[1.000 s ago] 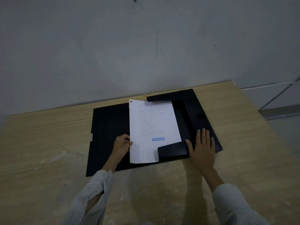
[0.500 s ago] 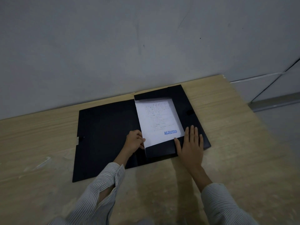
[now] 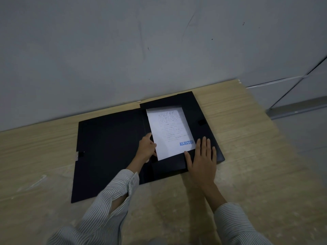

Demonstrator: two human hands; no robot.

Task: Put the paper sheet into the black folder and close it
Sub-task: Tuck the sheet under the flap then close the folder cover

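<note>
paper sheet (image 3: pixel 169 131), light and limp, tucked inside the black folder (image 3: pixel 109 149); left hand (image 3: pixel 146 149) pinches its left edge, right hand (image 3: pixel 203 156) spread flat on the folder's near flap; best handled by edges.

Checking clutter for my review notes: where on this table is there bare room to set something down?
The light wooden table is bare right of the open black folder, left of it, and along the near edge. The folder's right half is crowded: white paper sheet, left hand, right hand.
</note>
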